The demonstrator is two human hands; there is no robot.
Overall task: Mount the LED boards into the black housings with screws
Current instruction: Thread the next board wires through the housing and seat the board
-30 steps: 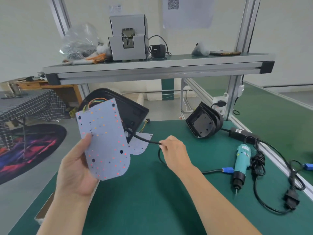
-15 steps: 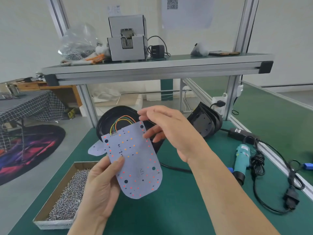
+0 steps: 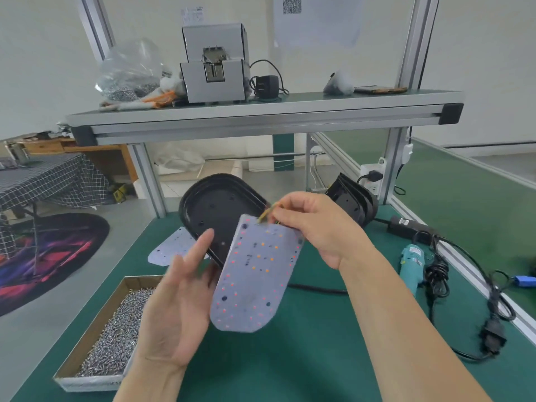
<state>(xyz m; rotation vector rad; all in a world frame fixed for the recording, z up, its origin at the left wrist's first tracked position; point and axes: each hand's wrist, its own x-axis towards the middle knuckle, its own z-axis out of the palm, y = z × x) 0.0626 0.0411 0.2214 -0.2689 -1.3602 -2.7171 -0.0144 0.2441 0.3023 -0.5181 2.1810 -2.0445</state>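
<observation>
I see a plain white wall (image 3: 478, 53) behind the green bench (image 3: 261, 369), whose aluminium frame carries a shelf (image 3: 261, 118). Left, on grey floor (image 3: 29, 329), are a bright rug (image 3: 52, 256), a checked-cloth table (image 3: 58, 181) and a wooden desk (image 3: 95, 158).

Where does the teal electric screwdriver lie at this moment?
In the head view, the teal electric screwdriver lies on the green bench at the right side, beside a bundled black cable and in front of the black power adapter.
</observation>
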